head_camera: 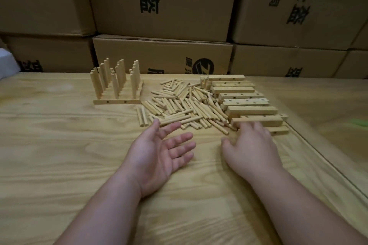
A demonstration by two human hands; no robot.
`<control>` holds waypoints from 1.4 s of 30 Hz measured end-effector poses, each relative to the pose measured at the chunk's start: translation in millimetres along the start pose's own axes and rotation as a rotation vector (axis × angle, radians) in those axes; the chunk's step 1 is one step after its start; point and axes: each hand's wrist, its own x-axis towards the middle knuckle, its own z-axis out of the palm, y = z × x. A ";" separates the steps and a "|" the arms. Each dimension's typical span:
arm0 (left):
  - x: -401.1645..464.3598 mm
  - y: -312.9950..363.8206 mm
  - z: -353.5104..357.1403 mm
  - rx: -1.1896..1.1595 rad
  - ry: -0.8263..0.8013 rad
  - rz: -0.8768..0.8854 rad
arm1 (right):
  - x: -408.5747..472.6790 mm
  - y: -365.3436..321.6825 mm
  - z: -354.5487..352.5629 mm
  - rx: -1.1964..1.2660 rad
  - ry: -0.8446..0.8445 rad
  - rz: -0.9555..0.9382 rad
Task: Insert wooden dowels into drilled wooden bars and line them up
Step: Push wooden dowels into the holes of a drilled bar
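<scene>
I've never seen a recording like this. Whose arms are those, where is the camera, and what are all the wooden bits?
No machine here: a person wears a camera on the head, looking down at a pale plywood table. The left hand lies open, palm up, holding nothing. The right hand reaches palm down to the stack of drilled wooden bars. Between lies a loose heap of short wooden dowels. Far left, finished bars with upright dowels stand in rows. Brown cardboard boxes are stacked behind.

1. One head-worn view looks forward and down across the worktop (wide-angle, edges bowed).
2. It sits close: both forearms enter from 6 o'clock.
3. It faces stacked cardboard boxes at 12 o'clock, filling the upper frame.
</scene>
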 end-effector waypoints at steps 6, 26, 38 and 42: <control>0.4 0.4 -1.9 -0.009 -0.018 0.008 | -6.8 -10.9 -2.1 -0.117 -0.060 -0.077; -0.5 1.4 -1.2 -0.063 -0.003 0.154 | 13.0 0.3 1.5 0.142 -0.182 -0.590; 1.8 4.0 -7.9 0.126 0.249 0.590 | -5.1 -25.7 15.7 1.008 -0.070 -0.381; 2.3 -7.2 -7.9 0.431 0.098 0.497 | -9.7 -36.9 15.5 1.070 -0.104 -0.396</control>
